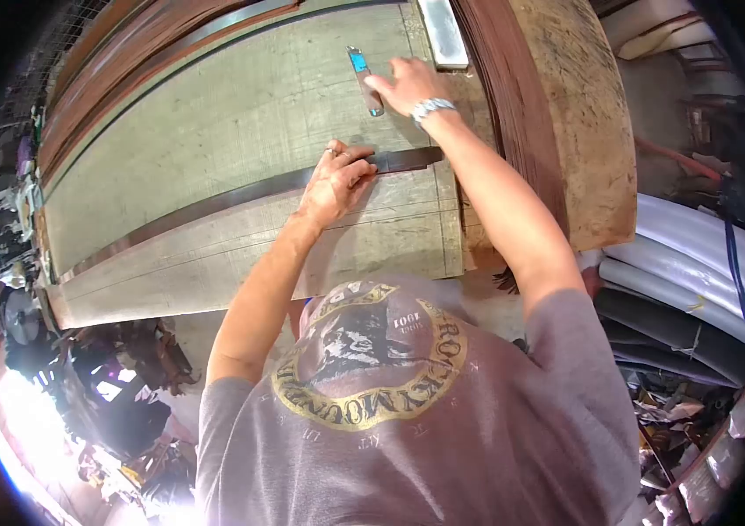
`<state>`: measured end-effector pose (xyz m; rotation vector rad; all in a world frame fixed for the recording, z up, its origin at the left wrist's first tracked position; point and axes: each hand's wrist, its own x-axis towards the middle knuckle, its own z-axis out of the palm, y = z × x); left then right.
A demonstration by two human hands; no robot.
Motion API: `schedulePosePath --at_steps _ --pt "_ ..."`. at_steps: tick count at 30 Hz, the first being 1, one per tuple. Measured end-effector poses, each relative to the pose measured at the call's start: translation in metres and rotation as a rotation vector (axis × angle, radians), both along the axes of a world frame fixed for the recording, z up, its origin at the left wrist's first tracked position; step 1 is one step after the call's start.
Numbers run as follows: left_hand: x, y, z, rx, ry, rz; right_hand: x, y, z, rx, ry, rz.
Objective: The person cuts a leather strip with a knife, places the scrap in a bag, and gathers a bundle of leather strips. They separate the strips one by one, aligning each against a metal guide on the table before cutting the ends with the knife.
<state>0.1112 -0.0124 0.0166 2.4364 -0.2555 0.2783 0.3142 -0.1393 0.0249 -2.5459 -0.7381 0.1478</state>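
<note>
A long, dark brown strip (pixel 223 195), which looks like leather, runs across the worn wooden board (pixel 241 114). My left hand (pixel 337 182) is on the strip near its right end, thumb and fingers closed over its edge. A ring shows on one finger. Farther back, my right hand (pixel 409 86) is over the board with its fingers spread. Its thumb is against or just beside a slim brown-handled cutter (pixel 367 83) with bright blue parts. The cutter lies on the board, not enclosed by the fingers.
A pale rectangular block (pixel 443 35), like a sharpening stone, is at the back right. Brown strips are piled along the right side (pixel 521 105) and back left (pixel 127 79). Large wrapped rolls (pixel 697 254) lie off the bench at right. Dark scraps (pixel 118 377) fill the lower left.
</note>
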Motion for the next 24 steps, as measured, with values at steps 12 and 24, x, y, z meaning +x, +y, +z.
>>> schedulePosePath --at_steps 12,24 --pt "0.008 -0.006 -0.008 0.019 -0.026 -0.045 0.013 0.025 -0.011 -0.154 0.080 0.011" --pt "0.002 0.001 -0.017 -0.010 -0.033 -0.053 -0.129 -0.120 0.084 0.696 0.673 -0.468"
